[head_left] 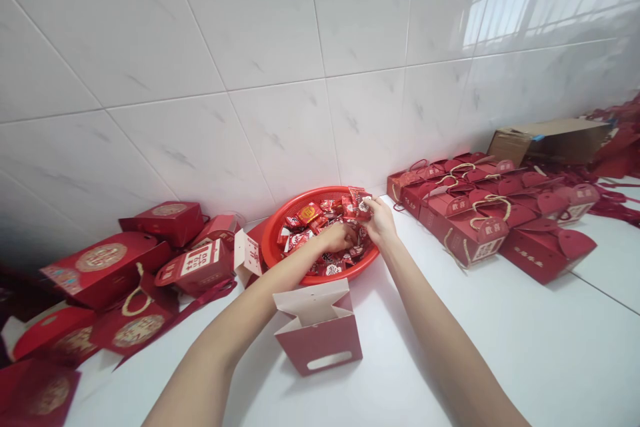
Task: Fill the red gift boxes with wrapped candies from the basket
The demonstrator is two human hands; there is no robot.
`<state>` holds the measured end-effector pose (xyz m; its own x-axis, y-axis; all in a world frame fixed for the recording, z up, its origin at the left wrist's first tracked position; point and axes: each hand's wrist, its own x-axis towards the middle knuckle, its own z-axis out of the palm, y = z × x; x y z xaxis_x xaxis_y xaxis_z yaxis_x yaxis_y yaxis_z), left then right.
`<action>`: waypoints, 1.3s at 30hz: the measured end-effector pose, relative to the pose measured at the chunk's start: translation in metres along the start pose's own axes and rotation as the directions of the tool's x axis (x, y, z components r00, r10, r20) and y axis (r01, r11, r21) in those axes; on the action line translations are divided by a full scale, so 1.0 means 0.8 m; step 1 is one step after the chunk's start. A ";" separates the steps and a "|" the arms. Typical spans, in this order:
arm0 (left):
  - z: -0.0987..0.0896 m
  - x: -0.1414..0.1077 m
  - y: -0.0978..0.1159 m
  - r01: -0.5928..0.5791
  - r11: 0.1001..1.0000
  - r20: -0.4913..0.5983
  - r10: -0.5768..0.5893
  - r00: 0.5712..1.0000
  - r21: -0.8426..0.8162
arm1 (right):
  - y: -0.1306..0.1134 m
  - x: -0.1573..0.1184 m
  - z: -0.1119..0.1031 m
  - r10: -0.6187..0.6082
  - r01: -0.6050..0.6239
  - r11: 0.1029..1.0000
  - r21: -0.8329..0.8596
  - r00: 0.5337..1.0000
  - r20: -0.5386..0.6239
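A red plastic basket (269,240) filled with red-wrapped candies (310,213) stands against the wall. My left hand (339,238) reaches into it with curled fingers among the wrappers; what they grip is hidden. At the basket's right rim, my right hand (381,220) pinches a red candy packet (361,201) with white and dark print. In front of the basket, near my left forearm, an open dark red gift box (325,340) stands upright. Its pale inside shows at the top, and a slot is cut low in its front.
Several red gift boxes (100,259) with gold emblems lie at the left. Closed boxes with rope handles (470,227) stand in rows at the right. Behind them is a brown cardboard carton (555,137). A tiled wall (280,133) rises behind the white table (400,360).
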<state>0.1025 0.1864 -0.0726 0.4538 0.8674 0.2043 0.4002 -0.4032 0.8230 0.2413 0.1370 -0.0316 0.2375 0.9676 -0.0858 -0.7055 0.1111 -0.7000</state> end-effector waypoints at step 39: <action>-0.102 -0.223 0.166 -0.137 0.970 -0.295 0.073 0.953 -0.200 | -0.066 -0.146 0.055 -0.224 0.341 0.925 -0.168 0.845 0.485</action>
<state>0.0099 0.0019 0.0436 0.2265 0.8827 0.4117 0.1670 -0.4516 0.8765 0.2213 0.0282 0.0463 0.0349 0.9031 0.4280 -0.4590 0.3949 -0.7959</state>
